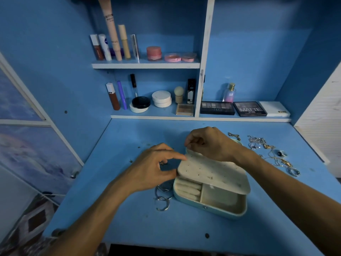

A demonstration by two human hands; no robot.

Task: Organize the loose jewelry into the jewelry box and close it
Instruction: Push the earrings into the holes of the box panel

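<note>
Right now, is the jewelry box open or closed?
Open. The jewelry box shows its inside compartments; the left hand and right hand hold its cream flap up.

We note a home vanity nook. Blue shelves (145, 65) hold lip glosses (113, 97), compacts (161, 98), eyeshadow palettes (217, 108) and a perfume bottle (229, 93); loose jewelry (258, 142) lies on the blue desk (129, 218).

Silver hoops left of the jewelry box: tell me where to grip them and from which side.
I'd pinch the lowest arc of the silver hoops, coming from above on the near-left. They lie flat and overlapped on the table, the jewelry box wall blocks their right side, and the left hand covers their far edge.
</note>
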